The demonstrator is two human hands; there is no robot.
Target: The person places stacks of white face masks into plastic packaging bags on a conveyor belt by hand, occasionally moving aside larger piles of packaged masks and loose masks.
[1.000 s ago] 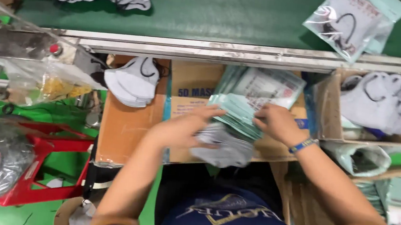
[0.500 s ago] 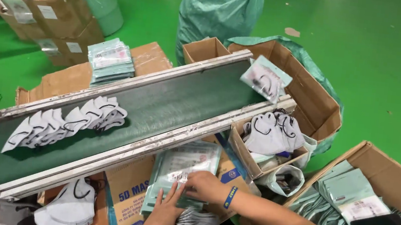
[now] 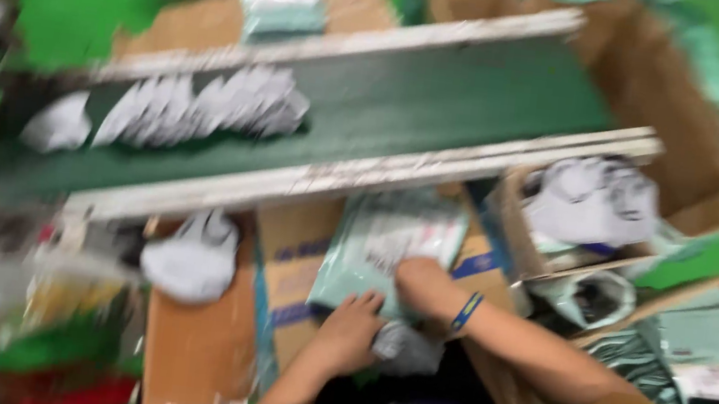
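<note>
Head view, blurred. Left hand (image 3: 352, 326) and right hand (image 3: 422, 288) rest on a stack of pale green packets (image 3: 391, 237) lying on a cardboard box (image 3: 294, 258) below the conveyor belt (image 3: 442, 112); whether the fingers grip cannot be told. A grey mask (image 3: 404, 350) lies touching the left hand.

A bright green floor (image 3: 75, 7) surrounds a dark green conveyor belt (image 3: 443, 103) with pale metal rails. Open cardboard boxes (image 3: 703, 115) stand beside it. The view is blurred.
</note>
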